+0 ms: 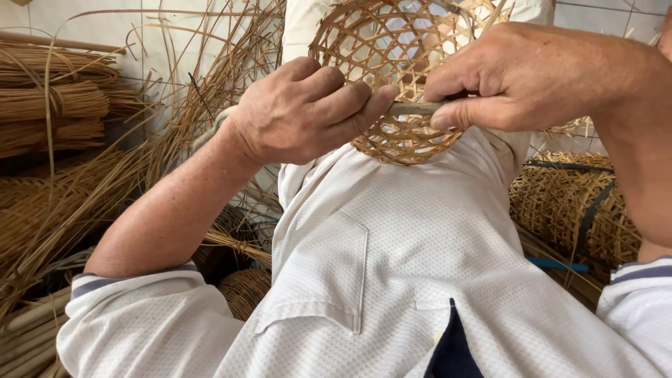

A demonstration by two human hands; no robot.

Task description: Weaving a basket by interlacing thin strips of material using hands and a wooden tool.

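Note:
A round openwork basket point(392, 49) of thin tan cane strips rests against my white shirt, its rim toward me. My left hand point(304, 108) grips the near rim from the left, fingers curled over a thicker rim strip point(413, 108). My right hand point(521, 77) pinches the same rim strip from the right, thumb under, fingers on top. The fingertips of both hands almost meet at the rim. Loose strip ends stick out from the basket's far side.
Bundles of cane strips point(52, 105) lie stacked at the left, with loose strands fanning across the white tiled floor. A roll of woven cane mesh point(574, 203) lies at the right. A small woven basket point(245, 290) sits low at the left of my body.

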